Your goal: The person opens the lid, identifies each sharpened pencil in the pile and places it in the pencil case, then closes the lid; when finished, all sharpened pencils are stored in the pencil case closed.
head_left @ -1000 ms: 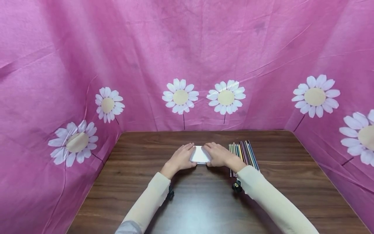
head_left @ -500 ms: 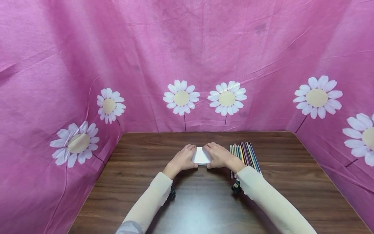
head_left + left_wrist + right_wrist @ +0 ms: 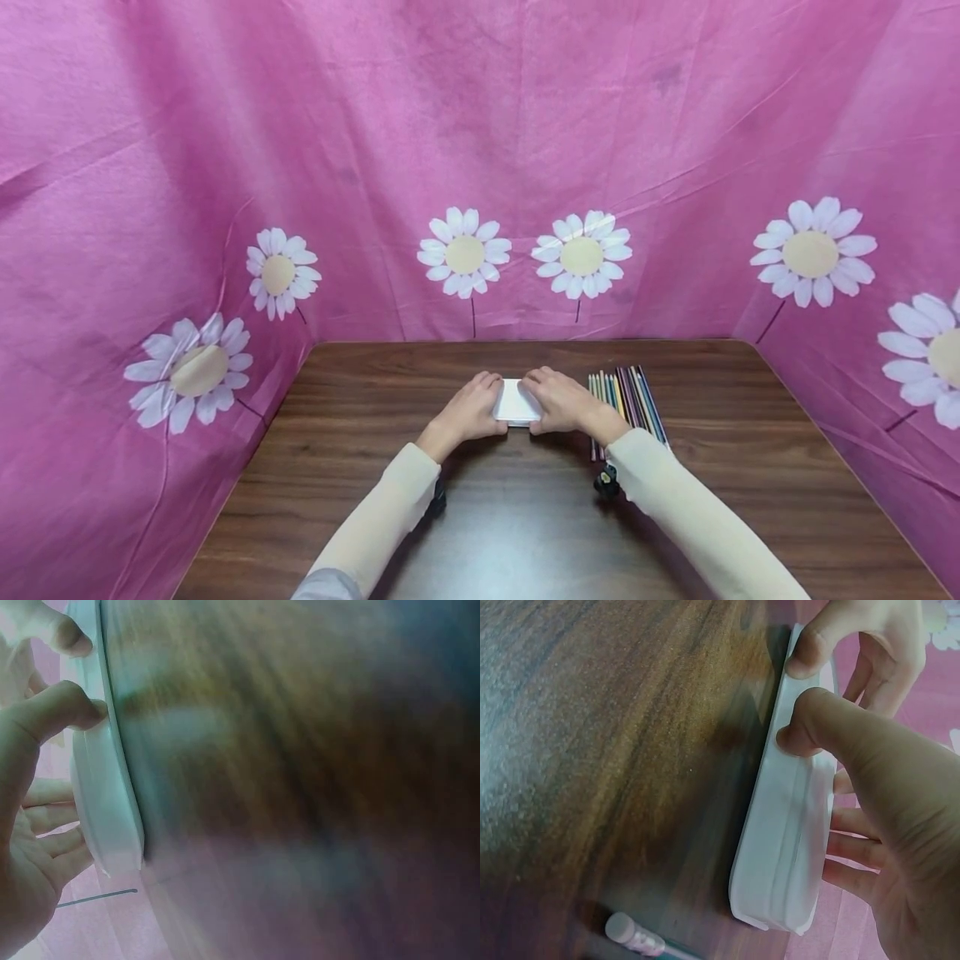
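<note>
Together, my left hand [image 3: 471,408] and right hand [image 3: 564,403] hold a white box [image 3: 516,403] on the tabletop [image 3: 337,454] — fingers [image 3: 856,849] bent round it, thumbs [image 3: 821,720] against its near side — coloured pencils [image 3: 626,392] lying to its right.

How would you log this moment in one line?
left hand: grips white box | right hand: grips white box | coloured pencils: on table, right of box

Flowered-cloth booth [image 3: 525,125] around a table [image 3: 360,400]
</note>
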Available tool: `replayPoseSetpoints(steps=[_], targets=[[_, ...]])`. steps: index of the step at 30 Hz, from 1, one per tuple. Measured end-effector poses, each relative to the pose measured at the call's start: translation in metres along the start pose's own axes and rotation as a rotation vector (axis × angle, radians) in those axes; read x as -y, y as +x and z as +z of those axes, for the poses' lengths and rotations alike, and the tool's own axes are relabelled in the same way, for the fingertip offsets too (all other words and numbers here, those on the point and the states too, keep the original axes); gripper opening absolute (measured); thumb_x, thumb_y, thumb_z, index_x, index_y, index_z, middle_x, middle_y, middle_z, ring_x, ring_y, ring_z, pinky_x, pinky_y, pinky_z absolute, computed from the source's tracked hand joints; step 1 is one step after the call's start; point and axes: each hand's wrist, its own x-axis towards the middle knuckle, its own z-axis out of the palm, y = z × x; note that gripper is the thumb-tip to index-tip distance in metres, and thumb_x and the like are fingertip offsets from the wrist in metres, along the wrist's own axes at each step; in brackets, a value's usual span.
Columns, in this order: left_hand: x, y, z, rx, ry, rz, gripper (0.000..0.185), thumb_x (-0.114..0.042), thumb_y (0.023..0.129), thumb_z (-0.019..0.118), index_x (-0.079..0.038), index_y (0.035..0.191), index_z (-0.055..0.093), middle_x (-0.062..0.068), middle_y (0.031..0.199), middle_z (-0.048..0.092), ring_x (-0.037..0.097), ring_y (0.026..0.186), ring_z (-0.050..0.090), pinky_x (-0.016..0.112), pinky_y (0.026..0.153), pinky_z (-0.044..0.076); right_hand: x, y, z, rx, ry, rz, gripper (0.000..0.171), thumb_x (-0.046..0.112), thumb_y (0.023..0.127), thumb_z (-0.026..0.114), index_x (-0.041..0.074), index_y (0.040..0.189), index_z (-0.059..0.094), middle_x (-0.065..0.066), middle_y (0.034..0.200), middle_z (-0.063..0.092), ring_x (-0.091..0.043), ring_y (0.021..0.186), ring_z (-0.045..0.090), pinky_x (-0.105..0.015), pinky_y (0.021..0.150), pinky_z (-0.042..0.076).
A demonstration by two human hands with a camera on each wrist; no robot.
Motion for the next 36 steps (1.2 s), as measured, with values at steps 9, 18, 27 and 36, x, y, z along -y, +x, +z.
replayPoseSetpoints(steps=[9,18,27,36], targets=[[0.0,0.003,-0.003,0.008,-0.022,-0.018,0.084,-0.036,0.083,0.085,0.007,0.148,0.054,0.023,0.153,0.058,0.035,0.146,0.052,0.041,0.125,0.043,-0.006,0.001,-0.008,0.006,0.003,-0.032,0.074,0.034,0.074,0.087,0.003,0.138,0.065,-0.02,0.14,0.066,-0.036,0.126,0.062,-0.049,0.11,0.054],[0.011,-0.003,-0.003,-0.01,-0.099,-0.016,0.084,-0.039,0.083,0.086,-0.001,0.151,0.054,0.015,0.155,0.059,0.031,0.149,0.051,0.045,0.128,0.037,-0.01,0.001,-0.019,0.085,0.182,0.049,0.068,0.034,0.086,0.082,0.007,0.146,0.065,-0.019,0.15,0.063,-0.04,0.134,0.063,-0.057,0.108,0.055],[0.024,-0.022,0.0,-0.013,-0.457,-0.153,0.098,-0.023,0.082,0.089,0.002,0.162,0.038,0.021,0.168,0.04,0.039,0.156,0.038,0.052,0.13,0.033,-0.017,-0.004,-0.024,0.016,0.23,0.04,0.045,0.036,0.091,0.08,0.012,0.129,0.074,-0.008,0.138,0.067,-0.032,0.129,0.064,-0.055,0.112,0.052],[0.031,-0.024,0.003,-0.039,-0.592,-0.26,0.12,-0.019,0.075,0.097,0.005,0.166,0.024,0.029,0.166,0.041,0.041,0.154,0.042,0.051,0.129,0.034,-0.028,-0.006,-0.033,-0.12,0.222,-0.023,0.023,0.027,0.096,0.077,0.016,0.116,0.082,0.0,0.114,0.081,-0.015,0.092,0.073,-0.04,0.082,0.06]])
